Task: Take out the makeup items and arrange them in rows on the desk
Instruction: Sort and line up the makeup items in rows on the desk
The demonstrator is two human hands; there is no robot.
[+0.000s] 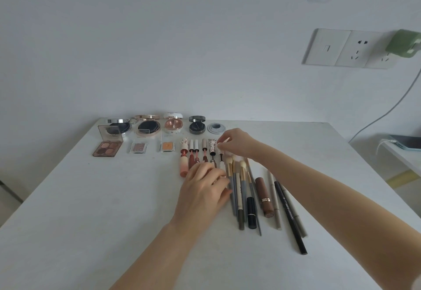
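Observation:
Makeup lies on a white desk (pixel 114 198). Several open compacts (pixel 145 126) line the back edge. In front of them sit an eyeshadow palette (pixel 107 147) and two small single pans (pixel 138 147). Several opened lip glosses (pixel 193 152) lie side by side right of those. My right hand (pixel 237 142) pinches the white cap of a slim tube (pixel 221 156) at the row's right end. My left hand (pixel 205 187) rests on the tube's lower end, fingers curled; its grip is hidden. Brushes (pixel 237 182), pencils (pixel 289 212) and two lipsticks (pixel 264 196) lie to the right.
A wall stands right behind the desk, with a socket panel (pixel 341 49), a green plug (pixel 403 43) and a cable hanging down at the right. A lower surface with a phone (pixel 405 142) is at the far right.

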